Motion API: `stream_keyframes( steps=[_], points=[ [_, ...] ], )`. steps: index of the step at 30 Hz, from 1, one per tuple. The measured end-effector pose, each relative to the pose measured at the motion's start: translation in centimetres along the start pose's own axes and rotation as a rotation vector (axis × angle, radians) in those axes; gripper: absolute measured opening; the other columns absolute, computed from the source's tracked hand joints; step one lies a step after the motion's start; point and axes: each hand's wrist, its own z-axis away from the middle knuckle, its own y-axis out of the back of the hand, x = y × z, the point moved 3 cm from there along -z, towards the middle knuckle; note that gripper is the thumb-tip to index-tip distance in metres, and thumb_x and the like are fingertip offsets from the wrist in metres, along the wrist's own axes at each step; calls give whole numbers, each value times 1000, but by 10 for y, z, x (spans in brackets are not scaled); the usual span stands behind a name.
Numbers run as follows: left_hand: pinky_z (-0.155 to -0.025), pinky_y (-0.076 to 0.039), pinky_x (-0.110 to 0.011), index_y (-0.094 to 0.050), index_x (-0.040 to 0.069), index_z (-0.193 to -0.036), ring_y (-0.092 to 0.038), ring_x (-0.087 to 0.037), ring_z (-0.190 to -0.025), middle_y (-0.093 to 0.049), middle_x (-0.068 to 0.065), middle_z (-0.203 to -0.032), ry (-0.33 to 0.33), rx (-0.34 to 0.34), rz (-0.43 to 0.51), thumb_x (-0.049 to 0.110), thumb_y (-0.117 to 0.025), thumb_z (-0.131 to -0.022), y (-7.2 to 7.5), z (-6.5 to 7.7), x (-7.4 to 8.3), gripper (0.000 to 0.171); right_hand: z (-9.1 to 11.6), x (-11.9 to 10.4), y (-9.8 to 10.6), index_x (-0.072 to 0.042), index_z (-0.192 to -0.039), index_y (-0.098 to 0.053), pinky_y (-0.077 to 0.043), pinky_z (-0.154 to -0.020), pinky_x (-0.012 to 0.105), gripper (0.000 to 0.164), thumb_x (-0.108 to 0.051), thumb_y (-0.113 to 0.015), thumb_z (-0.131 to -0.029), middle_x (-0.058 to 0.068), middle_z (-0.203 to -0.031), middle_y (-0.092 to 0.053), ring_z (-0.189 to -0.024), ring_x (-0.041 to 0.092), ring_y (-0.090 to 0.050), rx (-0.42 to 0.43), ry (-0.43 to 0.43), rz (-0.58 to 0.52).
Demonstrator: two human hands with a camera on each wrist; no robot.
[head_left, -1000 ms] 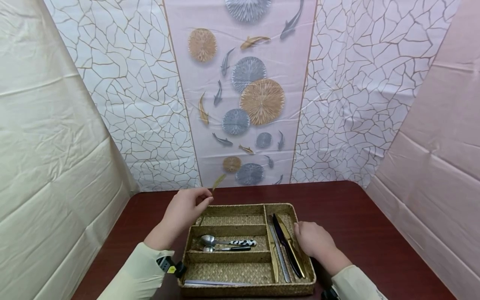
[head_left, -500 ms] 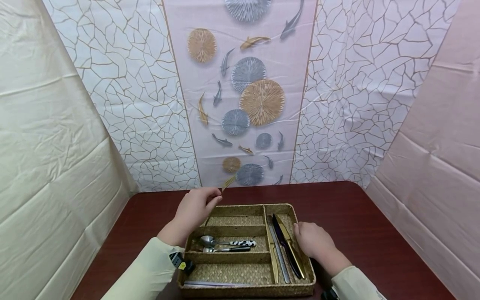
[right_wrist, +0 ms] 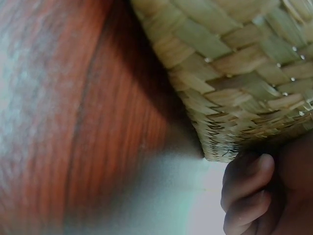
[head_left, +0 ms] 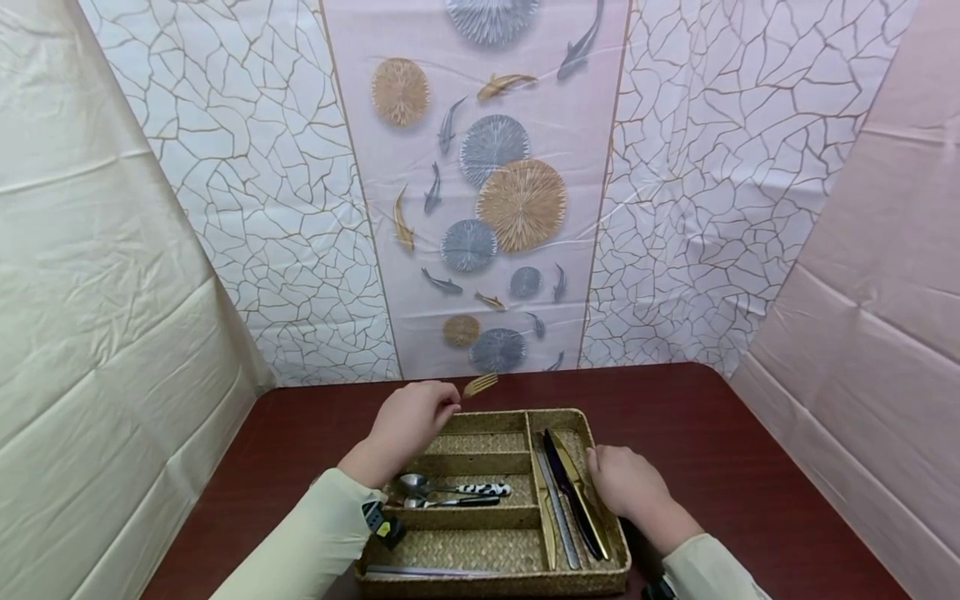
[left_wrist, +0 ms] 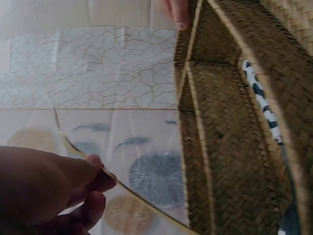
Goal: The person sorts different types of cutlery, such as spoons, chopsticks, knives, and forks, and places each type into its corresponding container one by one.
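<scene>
My left hand (head_left: 412, 427) pinches a gold fork (head_left: 480, 384) by its handle between thumb and fingers, above the back left of a woven tray (head_left: 487, 586). The fork's tines point right and away. In the left wrist view, the thin fork handle (left_wrist: 146, 204) passes between the fingertips, apart from the tray wall. My right hand (head_left: 633, 483) grips the tray's right side, thumb at the rim; in the right wrist view its fingers (right_wrist: 247, 183) curl beside the woven wall. The back compartment's visible part shows bare weave; its left end is partly hidden by my left hand.
The middle compartment holds a spoon with a black-and-white handle (head_left: 483, 489) and a black-handled spoon (head_left: 477, 501). Several knives (head_left: 576, 492) lie in the right compartment. Thin silvery sticks (head_left: 427, 572) lie in the front one. A dark red table (head_left: 720, 467) and hanging cloths surround the tray.
My left hand has moved right with the fork, over the tray's back compartment, and the fork has tilted lower towards the right. The right hand and tray have stayed in place.
</scene>
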Motion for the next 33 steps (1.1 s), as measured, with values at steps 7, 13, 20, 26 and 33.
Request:
stream_keyframes(
  steps=[7,13,20,26,33],
  points=[
    [-58,-52,-33,-71,29,-87,-54,-2,-61,-70,12,-82,-16,-136,15,27,-67,-93,-17,-2,2,7,-1,-1,0,-16,-77,-59,-54,-74,58,39,-29,-35,-105,13,-85,-69,-81,33,-65,-9,-11,-6],
    [-60,-53,-31,-72,28,-86,-55,-1,-65,-70,12,-84,-27,-226,5,24,-68,-93,-29,-1,-3,8,0,-3,1,-17,-75,-57,-54,-73,59,38,-27,-36,-105,11,-80,-67,-80,33,-65,-10,2,-10],
    [-60,-54,-32,-76,20,-87,-55,-2,-64,-69,10,-81,-53,-277,19,23,-68,-93,-39,-6,-9,10,0,-3,2,-16,-71,-53,-53,-66,54,39,-27,-36,-105,5,-65,-56,-70,27,-62,-12,0,1],
    [-59,-51,-31,-76,22,-80,-54,-5,-61,-66,13,-74,-35,-348,38,20,-68,-91,-45,-12,-11,14,0,-2,2,-17,-73,-56,-54,-72,57,39,-28,-36,-105,9,-73,-63,-77,30,-64,-10,7,-1],
    [-53,-35,-30,-67,18,-63,-34,-9,-49,-45,11,-54,-17,-410,49,21,-71,-89,-57,-16,-13,27,-1,-2,1,-17,-73,-55,-54,-72,56,38,-27,-36,-105,7,-72,-62,-76,29,-64,-18,1,-2]
  ],
)
